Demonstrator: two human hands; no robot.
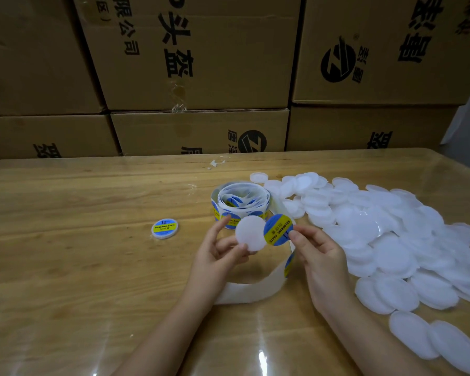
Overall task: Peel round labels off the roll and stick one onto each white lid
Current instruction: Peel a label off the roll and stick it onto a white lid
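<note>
Head view. Across the lower two thirds of the frame, a pale wooden table [65, 267] under a glossy clear covering, with glare streaks near the bottom edge. Behind it, filling the upper part, stacked brown cardboard boxes [201, 63] with black printed characters and round logos, six box fronts in two rows. Near the table's far edge, at upper centre, a few small white paper scraps [215, 163].

At centre, raised above the table, left hand [215, 256] gripping a plain round white plastic lid [250, 237] by its rim, thumb low, index fingertip up at the upper left edge. Just right of it, right hand [320, 256] pinching a round blue label with a yellow band [278, 229] between thumb and forefinger at the label's lower right edge. Label's left edge meeting the lid's right edge; touching or merely overlapping in view, hard to tell. Directly behind both, standing on the table, a loose roll of labels on white backing [240, 202]. Below the hands, curving toward lower centre, a bare white backing strip [250, 293].

Counted: one roll, one peeled label, one lid in hand. Left of centre, lying flat and well apart, one labelled white lid [164, 228]. Down the right side, a sprawling heap of plain white lids [391, 240], overlapping, too many to count.
</note>
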